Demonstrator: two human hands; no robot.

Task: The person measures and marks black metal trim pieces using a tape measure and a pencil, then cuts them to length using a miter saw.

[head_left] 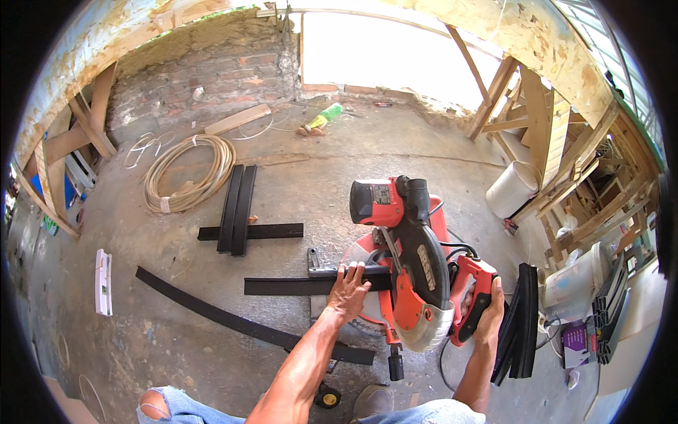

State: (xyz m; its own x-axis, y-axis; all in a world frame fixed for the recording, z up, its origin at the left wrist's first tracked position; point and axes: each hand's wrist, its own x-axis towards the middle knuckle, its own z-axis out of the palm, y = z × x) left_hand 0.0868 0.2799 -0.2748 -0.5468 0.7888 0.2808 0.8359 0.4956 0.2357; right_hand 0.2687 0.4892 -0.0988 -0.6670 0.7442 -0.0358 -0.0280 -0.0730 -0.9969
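Note:
A red and black miter saw [418, 272] stands on the concrete floor in front of me, its head over the base. My right hand [487, 318] is closed around the saw's red and black handle [479, 286]. A straight black strip [279, 286] lies across the saw base, one end running in beside the blade guard and the other sticking out to the left. My left hand [346, 291] holds that strip down near the fence, fingers over its top. The blade's lower edge and the strip's far end are hidden by the guard.
A long curved black strip [219, 314] lies at left, beyond it stacked black strips [236, 212] and coiled hose [157, 173]. More black strips [524, 321] lean right of the saw, near a white bucket [575, 286]. Left is a spirit level [104, 283]; at the back, a green bottle [330, 113].

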